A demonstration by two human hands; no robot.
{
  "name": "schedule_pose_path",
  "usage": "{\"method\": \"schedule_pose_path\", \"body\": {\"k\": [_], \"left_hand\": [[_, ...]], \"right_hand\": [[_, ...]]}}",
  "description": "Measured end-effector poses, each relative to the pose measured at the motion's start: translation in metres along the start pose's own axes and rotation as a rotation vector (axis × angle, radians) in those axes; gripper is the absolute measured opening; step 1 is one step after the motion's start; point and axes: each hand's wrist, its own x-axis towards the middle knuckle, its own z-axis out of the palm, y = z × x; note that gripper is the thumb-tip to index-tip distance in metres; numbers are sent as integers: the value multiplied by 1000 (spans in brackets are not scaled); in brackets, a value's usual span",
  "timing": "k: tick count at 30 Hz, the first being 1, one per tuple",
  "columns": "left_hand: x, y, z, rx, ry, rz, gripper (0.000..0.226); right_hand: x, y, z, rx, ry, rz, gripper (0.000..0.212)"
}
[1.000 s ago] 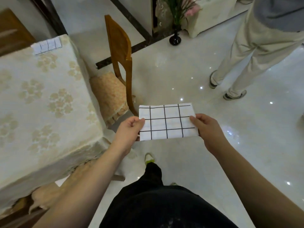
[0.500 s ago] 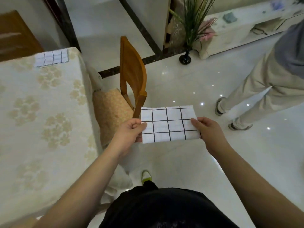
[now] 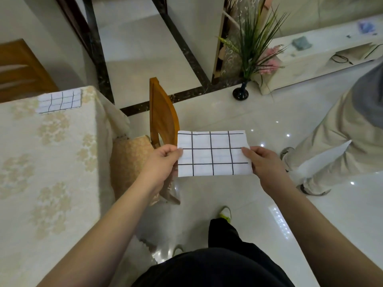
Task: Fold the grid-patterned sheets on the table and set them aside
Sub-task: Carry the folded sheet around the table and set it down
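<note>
Head view: 2 hands, left & right, each pinching 1 folded grid sheet; 1 folded stack on table.

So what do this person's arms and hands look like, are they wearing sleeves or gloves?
No gloves or sleeves show. The left hand and right hand are bare, and both forearms are uncovered right down to the picture's lower edge. No watch, ring or bracelet is visible. Below them the person wears dark clothing.
</note>
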Motion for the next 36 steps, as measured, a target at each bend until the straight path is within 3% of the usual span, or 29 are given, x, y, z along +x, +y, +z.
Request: {"method": "schedule_pose_path", "body": {"k": [17,24,36], "left_hand": [[123,101,92,-98,178,-37,24],[190,128,81,-99,286,-48,21],[320,187,17,-142,307,-16,21]], "right_hand": [[206,-115,-31,-120,-217,-94,10],[280,-144,9,-175,-284,-82,11],[403,-225,114,-296,-376,-126,18]]}}
